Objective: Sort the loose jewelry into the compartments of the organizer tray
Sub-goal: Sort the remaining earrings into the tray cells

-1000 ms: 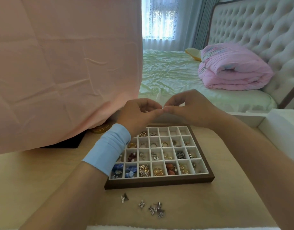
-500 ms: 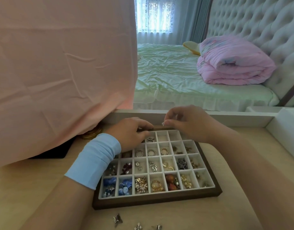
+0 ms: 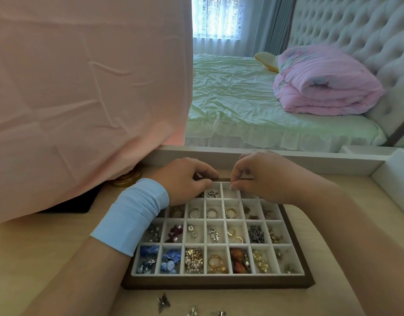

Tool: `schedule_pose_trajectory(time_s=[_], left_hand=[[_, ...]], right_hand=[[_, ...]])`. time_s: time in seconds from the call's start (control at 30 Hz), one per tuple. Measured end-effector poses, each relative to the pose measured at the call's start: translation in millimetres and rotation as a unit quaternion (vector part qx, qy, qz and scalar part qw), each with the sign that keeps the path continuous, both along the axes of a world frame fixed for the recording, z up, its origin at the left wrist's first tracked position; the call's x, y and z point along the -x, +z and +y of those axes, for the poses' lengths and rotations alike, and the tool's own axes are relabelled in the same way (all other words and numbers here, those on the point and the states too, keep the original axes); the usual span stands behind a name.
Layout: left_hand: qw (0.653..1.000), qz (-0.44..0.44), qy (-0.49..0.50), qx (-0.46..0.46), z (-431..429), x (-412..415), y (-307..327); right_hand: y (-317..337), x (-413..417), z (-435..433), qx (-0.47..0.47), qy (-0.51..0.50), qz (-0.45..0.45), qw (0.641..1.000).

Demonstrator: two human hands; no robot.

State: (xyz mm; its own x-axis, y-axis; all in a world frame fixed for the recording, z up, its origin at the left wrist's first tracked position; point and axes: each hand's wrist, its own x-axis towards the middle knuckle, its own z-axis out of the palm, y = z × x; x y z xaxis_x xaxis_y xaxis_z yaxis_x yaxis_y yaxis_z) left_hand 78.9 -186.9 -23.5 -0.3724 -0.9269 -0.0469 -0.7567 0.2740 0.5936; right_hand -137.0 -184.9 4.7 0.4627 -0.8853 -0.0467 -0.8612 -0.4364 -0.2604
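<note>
**Both hands down at the tray's far row**

A second ago my two hands met fingertip to fingertip in the air above the organizer tray (image 3: 219, 285). Now they have dropped onto its far row. I read that as the fiddling being over and the placing begun.

The right hand (image 3: 264, 176) pinches thumb against forefinger on a tiny dark piece (image 3: 231, 188), held just over an empty-looking far-row compartment (image 3: 236, 194), fourth from the right. The piece is too small for me to tell which way it points or how its long axis lies.

The left hand (image 3: 185, 179) rests curled on the far left corner of the tray. I cannot tell whether it holds anything.

The tray's long axis runs left to right across me, and most of its compartments are filled. More loose jewelry lies on the table (image 3: 48, 247) just beside the near rim, a butterfly piece (image 3: 163, 301) among it, so sorting is not yet done.
</note>
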Motion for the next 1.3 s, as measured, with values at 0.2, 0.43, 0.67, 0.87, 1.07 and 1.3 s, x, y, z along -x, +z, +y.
schedule_pose_trajectory(time_s=[0.2, 0.43, 0.67, 0.87, 1.07, 1.3], left_hand=[[1.000, 0.011, 0.006, 0.002, 2, 2, 0], [1.000, -0.015, -0.002, 0.027, 5, 7, 0], [0.996, -0.029, -0.009, 0.084, 14, 11, 9], [0.993, 0.000, -0.010, 0.119, 41, 4, 24], [0.989, -0.058, -0.031, 0.134, 93, -3, 41], [0.976, -0.113, -0.059, 0.174, 157, -18, 29]], right_hand=[[-14, -20, 4, 0.113, 0.053, 0.081, 0.989], [-14, -21, 5, 0.143, 0.039, 0.092, 0.985], [-1, -8, 6, 0.061, -0.010, 0.018, 0.998], [27, 3, 26, 0.051, -0.026, -0.021, 0.998], [32, -15, 78, 0.021, 0.045, -0.029, 0.998], [21, -32, 134, -0.037, 0.088, 0.052, 0.994]])
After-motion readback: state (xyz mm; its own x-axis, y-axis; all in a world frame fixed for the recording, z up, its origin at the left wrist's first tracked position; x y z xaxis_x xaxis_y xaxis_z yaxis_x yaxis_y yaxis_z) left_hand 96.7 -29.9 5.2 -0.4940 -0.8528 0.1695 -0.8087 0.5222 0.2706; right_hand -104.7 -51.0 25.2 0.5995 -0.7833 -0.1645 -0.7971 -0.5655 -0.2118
